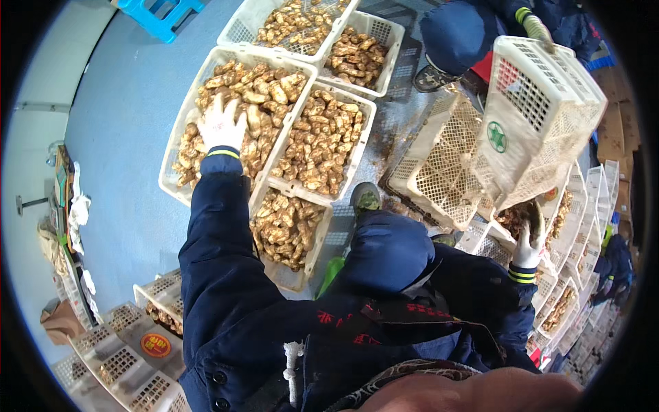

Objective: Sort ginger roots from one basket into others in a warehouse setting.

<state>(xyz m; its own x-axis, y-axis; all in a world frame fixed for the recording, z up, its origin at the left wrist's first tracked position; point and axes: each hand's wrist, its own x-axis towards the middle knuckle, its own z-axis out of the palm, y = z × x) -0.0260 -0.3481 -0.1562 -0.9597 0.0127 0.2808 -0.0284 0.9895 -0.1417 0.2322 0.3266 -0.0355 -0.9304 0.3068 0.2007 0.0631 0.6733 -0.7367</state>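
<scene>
My left hand (222, 124), in a white glove, lies with fingers spread on knobbly brown roots or tubers (257, 136) in a large white plastic crate (172, 149). Smaller white crates of similar pieces adjoin it, one to its right (366, 144) and one below (319, 242). My right hand (529, 242), in a soiled white glove, is at the right beside a crate holding brown pieces (509, 219); whether its fingers hold anything is unclear. Above it a white crate with a green emblem (535, 134) is tipped up, near a co-worker's striped cuff (535, 26).
An empty-looking dirty crate (448, 159) leans right of my knee. A co-worker (458, 38) crouches at the top right. Rows of crates (576, 232) stand at the right, stacked crates (123, 350) at the lower left, and a blue plastic stool (162, 15) at the top left.
</scene>
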